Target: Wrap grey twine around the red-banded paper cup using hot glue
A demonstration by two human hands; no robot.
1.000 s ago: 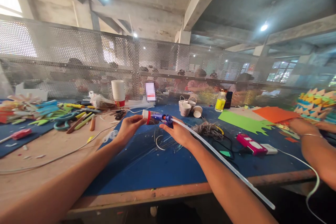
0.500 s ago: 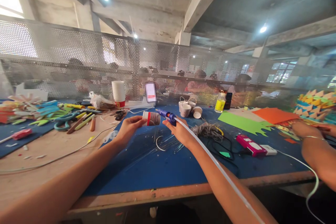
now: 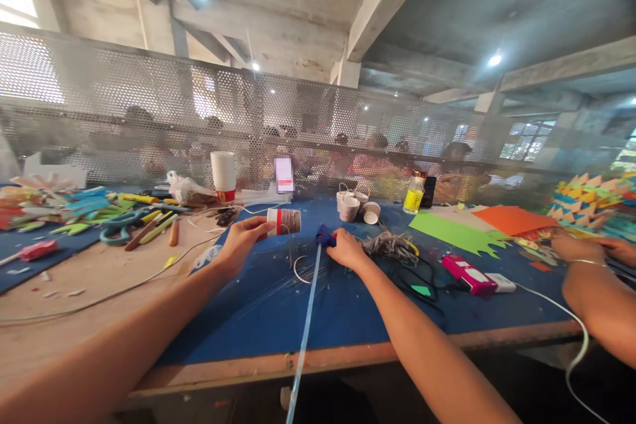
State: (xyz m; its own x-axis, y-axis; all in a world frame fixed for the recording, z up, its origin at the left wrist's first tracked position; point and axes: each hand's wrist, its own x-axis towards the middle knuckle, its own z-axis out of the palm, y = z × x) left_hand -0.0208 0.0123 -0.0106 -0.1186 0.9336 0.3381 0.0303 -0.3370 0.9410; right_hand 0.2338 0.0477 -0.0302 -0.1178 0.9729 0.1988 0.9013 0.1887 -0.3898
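My left hand (image 3: 243, 238) is closed on the rim end of a paper cup (image 3: 289, 222), which lies sideways in the air. Grey-brown twine wraps its lower part, and a red band and white rim show beside my fingers. To the right of the cup and apart from it, my right hand (image 3: 346, 249) grips a blue glue gun (image 3: 325, 236). A long translucent glue stick (image 3: 307, 324) runs from its back towards the front table edge. The nozzle is not clearly visible. Just right of my right hand lies a tangle of grey twine (image 3: 390, 247).
Twine-covered cups (image 3: 349, 208) stand behind my right hand. A stack of paper cups (image 3: 223, 172), a phone (image 3: 284, 174) and a yellow-labelled bottle (image 3: 414, 193) line the back. Scissors (image 3: 119, 228) lie left. At right are a magenta device (image 3: 470, 274) and another person's arm (image 3: 591, 285).
The glue gun has pulled back from the cup and turned in my right hand. Its glue stick has swung left, off my right forearm. The cup has stayed nearly in place.
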